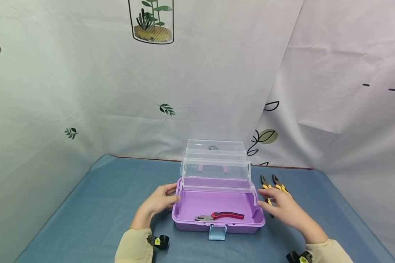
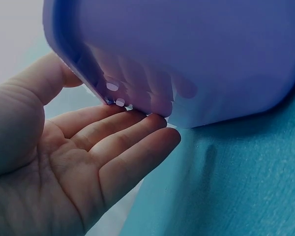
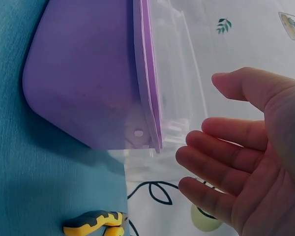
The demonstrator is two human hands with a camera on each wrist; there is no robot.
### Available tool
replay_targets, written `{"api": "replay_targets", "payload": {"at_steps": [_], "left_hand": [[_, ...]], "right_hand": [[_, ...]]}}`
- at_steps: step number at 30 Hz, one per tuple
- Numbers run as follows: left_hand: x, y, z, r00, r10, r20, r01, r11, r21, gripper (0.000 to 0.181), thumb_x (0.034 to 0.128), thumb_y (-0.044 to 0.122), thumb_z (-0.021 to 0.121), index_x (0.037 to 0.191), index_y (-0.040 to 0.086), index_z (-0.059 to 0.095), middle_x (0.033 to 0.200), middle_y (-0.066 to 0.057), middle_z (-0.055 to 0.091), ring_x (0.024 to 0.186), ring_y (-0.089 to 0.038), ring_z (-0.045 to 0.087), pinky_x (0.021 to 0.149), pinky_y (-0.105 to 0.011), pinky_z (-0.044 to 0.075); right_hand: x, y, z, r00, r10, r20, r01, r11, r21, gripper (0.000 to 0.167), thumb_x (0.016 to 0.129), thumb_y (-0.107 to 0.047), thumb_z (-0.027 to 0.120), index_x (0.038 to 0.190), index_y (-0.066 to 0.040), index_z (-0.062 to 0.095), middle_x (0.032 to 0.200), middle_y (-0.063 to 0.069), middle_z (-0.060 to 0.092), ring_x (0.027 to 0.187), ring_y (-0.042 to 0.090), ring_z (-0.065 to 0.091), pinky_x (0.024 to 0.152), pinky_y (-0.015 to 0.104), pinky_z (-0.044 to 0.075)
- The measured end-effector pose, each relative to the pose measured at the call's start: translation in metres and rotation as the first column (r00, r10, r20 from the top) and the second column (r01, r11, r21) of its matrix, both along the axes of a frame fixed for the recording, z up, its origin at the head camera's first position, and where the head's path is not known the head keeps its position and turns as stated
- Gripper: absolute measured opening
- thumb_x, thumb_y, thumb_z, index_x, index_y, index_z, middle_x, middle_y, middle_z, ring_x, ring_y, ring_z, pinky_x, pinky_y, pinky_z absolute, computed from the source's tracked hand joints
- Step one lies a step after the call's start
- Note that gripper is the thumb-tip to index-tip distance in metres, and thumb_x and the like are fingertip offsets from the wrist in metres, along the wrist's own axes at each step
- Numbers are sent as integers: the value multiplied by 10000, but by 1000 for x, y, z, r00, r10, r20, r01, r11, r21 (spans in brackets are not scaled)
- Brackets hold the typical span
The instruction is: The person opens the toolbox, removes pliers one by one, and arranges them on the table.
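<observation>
A purple toolbox [image 1: 218, 224] stands on the table with its clear lid [image 1: 215, 153] and trays raised at the back. Inside lie pliers with red and black handles [image 1: 228, 215], jaws toward the left. My left hand [image 1: 161, 199] is at the box's left side, thumb at the rim; in the left wrist view its straight fingers [image 2: 137, 147] lie along the outer wall. Beside the right end, my right hand [image 1: 283, 208] hovers with loosely bent fingers; in the right wrist view they stand apart from the box. Yellow-and-black pliers [image 1: 278, 182] lie behind it, partly hidden.
A second pair of yellow-and-black pliers [image 1: 264, 180] lies nearer the box. The blue latch [image 1: 217, 233] hangs down at the box's front. A blue cloth [image 1: 85, 204] covers the table; pale printed curtains [image 1: 118, 91] hang behind and at both sides.
</observation>
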State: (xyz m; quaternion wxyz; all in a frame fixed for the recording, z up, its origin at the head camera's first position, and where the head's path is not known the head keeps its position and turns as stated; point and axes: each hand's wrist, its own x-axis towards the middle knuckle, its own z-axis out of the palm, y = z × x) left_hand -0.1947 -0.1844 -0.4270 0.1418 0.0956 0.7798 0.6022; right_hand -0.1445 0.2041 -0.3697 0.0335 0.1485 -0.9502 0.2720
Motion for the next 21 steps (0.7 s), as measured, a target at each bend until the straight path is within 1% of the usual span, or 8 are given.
{"api": "replay_targets", "payload": {"at_steps": [6, 12, 16, 19, 21], "left_hand": [[-1, -1, 0, 1000, -7, -2, 7, 1000, 3, 618, 873, 77, 597, 1425, -54, 351, 1438, -265, 401, 1238, -376, 510, 878, -429, 545], [-1, -1, -1, 1000, -17, 2, 17, 1000, 13, 622, 877, 75, 593, 1429, -58, 339, 1441, -272, 392, 1243, -385, 501, 882, -430, 542], [-1, -1, -1, 1000, -14, 7, 14, 1000, 13, 620, 877, 72, 593, 1428, -59, 342, 1440, -273, 393, 1238, -382, 507, 881, -429, 543], [-1, -1, -1, 1000, -13, 8, 13, 1000, 15, 619, 876, 68, 592, 1427, -60, 342, 1439, -275, 393, 1234, -383, 510, 881, -429, 543], [-1, -1, -1, 1000, -14, 7, 14, 1000, 16, 618, 876, 66, 592, 1427, -61, 342, 1439, -276, 392, 1234, -384, 510, 881, -430, 542]], "right_hand": [[0, -5, 1, 999, 24, -31, -23, 1000, 19, 452, 848, -330, 687, 1168, -13, 646, 1126, 101, 679, 1003, 267, 648, 787, 405, 568], [0, -10, 1, 999, 32, -8, -32, 999, 23, 509, 833, -398, 688, 1184, -31, 644, 1134, 95, 680, 1006, 250, 644, 805, 407, 568], [-1, -12, -1, 998, 67, -22, -66, 998, 19, 497, 844, -389, 680, 1193, -38, 639, 1131, 74, 680, 997, 228, 644, 794, 380, 569], [-2, -14, -2, 993, 111, -36, -111, 994, 10, 478, 854, -362, 674, 1194, -28, 634, 1104, 66, 679, 984, 242, 649, 781, 370, 572], [-2, -15, -2, 991, 127, -33, -127, 992, 2, 463, 857, -338, 677, 1193, -24, 632, 1087, 65, 677, 975, 258, 648, 783, 378, 573]]}}
